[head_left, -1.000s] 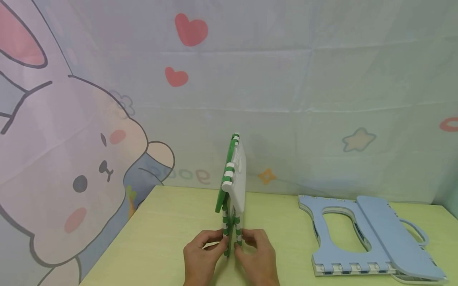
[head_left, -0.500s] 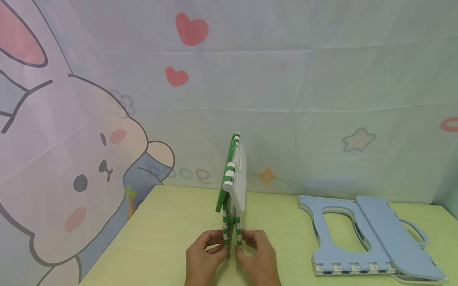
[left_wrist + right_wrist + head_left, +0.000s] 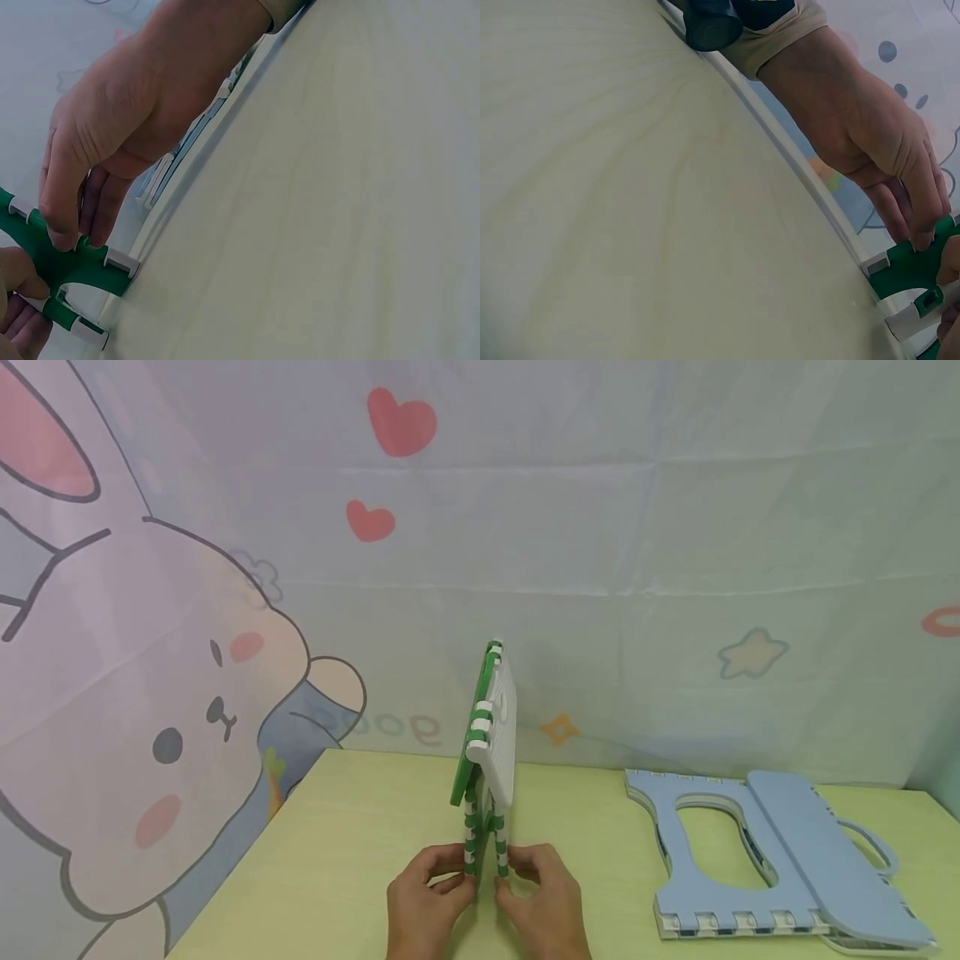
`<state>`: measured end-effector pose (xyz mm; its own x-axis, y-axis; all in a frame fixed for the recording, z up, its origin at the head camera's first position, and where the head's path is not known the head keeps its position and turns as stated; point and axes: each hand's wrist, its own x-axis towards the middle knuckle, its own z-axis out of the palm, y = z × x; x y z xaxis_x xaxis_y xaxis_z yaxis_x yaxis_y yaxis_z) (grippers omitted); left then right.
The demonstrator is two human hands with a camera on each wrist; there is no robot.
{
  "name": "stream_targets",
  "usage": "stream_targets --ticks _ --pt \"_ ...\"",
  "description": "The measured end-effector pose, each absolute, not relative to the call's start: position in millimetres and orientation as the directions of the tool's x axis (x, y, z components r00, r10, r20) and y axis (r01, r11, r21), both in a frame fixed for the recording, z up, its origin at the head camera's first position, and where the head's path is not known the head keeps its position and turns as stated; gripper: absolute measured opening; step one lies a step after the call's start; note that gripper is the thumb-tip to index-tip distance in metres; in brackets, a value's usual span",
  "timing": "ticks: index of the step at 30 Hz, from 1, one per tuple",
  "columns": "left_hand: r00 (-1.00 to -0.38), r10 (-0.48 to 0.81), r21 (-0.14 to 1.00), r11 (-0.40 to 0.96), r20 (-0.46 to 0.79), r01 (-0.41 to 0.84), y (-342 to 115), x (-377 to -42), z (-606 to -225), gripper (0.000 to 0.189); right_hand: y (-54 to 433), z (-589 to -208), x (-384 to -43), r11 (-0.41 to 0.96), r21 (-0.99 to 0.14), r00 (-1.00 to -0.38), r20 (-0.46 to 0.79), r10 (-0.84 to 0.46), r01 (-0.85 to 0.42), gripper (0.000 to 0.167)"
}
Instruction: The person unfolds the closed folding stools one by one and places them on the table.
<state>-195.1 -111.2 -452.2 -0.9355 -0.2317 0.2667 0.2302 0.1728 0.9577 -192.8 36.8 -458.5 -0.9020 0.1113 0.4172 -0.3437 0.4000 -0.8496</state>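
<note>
A green-and-white folding step stool [image 3: 507,727] stands upright on the table, its two top halves folded up into a steep ridge. My left hand [image 3: 431,893] pinches the near end of its left leg panel between thumb and fingers. On the other side, my right hand [image 3: 543,897] pinches the right leg panel the same way. A narrow gap separates the two panels. In the left wrist view the green leg [image 3: 64,262] shows with white hinge pieces, fingers of both hands on it. The far ends of the legs are hidden behind the near parts.
A light blue folding stool [image 3: 817,852] with a carry handle [image 3: 873,843] lies partly folded at the right of the pale yellow-green table [image 3: 322,852]. Behind the table hangs a printed cloth [image 3: 555,527] with a rabbit and hearts.
Both hands have moved slightly apart, and the gap between the stool's leg panels has widened a little. The blue stool has stayed in place.
</note>
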Motion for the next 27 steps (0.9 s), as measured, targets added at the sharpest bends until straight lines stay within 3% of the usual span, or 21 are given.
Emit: stream_targets --ticks 27 --pt "-0.920 -0.235 0.941 0.211 0.312 0.266 -117.7 -198.7 -452.0 0.033 60.8 -464.2 -195.5 0.431 -0.756 -0.809 0.581 0.093 -0.493 0.038"
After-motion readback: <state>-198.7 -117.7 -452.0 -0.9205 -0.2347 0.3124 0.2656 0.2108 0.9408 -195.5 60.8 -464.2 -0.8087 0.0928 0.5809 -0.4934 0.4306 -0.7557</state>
